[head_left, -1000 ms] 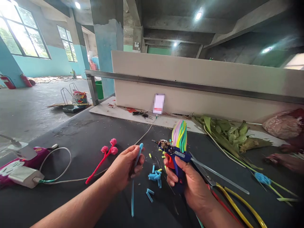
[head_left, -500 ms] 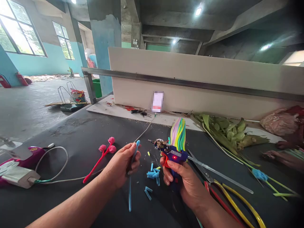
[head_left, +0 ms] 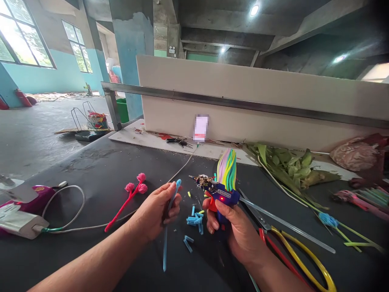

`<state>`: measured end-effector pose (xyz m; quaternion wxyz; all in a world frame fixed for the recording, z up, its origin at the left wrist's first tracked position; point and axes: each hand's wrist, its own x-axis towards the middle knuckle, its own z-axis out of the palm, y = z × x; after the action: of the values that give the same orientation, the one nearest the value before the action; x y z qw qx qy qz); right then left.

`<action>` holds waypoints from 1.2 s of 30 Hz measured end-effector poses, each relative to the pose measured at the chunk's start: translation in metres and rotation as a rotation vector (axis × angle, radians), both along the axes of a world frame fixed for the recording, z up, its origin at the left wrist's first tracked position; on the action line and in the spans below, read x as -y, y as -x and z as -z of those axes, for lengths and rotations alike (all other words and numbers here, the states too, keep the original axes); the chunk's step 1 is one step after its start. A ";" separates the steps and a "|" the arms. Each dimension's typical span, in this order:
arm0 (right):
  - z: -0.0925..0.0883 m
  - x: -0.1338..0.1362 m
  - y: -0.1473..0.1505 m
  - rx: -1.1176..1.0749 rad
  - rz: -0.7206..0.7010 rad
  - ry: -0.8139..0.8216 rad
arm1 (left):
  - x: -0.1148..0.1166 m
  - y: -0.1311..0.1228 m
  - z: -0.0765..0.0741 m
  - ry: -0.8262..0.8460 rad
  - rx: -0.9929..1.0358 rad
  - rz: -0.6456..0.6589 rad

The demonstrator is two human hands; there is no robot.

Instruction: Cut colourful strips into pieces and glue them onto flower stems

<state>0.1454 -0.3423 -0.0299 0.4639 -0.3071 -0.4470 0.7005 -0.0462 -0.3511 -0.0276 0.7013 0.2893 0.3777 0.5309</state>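
Note:
My left hand [head_left: 159,205] pinches a light blue pipe cleaner [head_left: 165,247], whose curled top [head_left: 178,183] rises above the thumb and whose stem hangs down. In my right hand [head_left: 235,223] is a blue hot glue gun [head_left: 227,196] with a lit red light; fingers wrap its handle near the orange trigger. Its debris-crusted nozzle points left toward the curled end, a gap between them. A clear glue stick [head_left: 288,225] extends from the gun's back. Short blue pipe-cleaner pieces [head_left: 196,220] lie on the black table between my hands.
A pink pipe-cleaner sprig [head_left: 124,207] and a white charger [head_left: 22,223] with a cable lie left. Scissors [head_left: 281,233] with red and yellow handles lie right. Behind are a colourful pipe-cleaner bundle [head_left: 227,168], leaves [head_left: 288,162], and a blurred white upright rectangle [head_left: 201,127].
The view has shifted slightly. Both hands keep their grips and almost the same positions; the rear end of the glue stick has swung a little to the right.

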 end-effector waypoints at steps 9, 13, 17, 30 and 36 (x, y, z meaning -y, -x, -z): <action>0.007 -0.008 -0.003 -0.013 0.152 0.072 | -0.001 0.001 0.000 0.015 -0.020 0.027; 0.009 -0.017 -0.006 -0.025 0.314 0.150 | 0.000 0.002 0.002 0.016 -0.015 0.032; 0.008 -0.024 -0.006 -0.007 0.401 0.207 | 0.000 0.002 0.002 0.026 -0.007 0.037; 0.014 -0.026 -0.008 -0.003 0.426 0.141 | 0.001 0.002 0.003 0.034 -0.011 0.043; 0.017 -0.019 -0.002 -0.011 0.348 0.140 | 0.003 0.001 0.001 0.062 -0.027 0.024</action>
<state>0.1479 -0.3228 -0.0469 0.5582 -0.4074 -0.3347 0.6407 -0.0475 -0.3545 -0.0287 0.7110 0.2792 0.3998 0.5067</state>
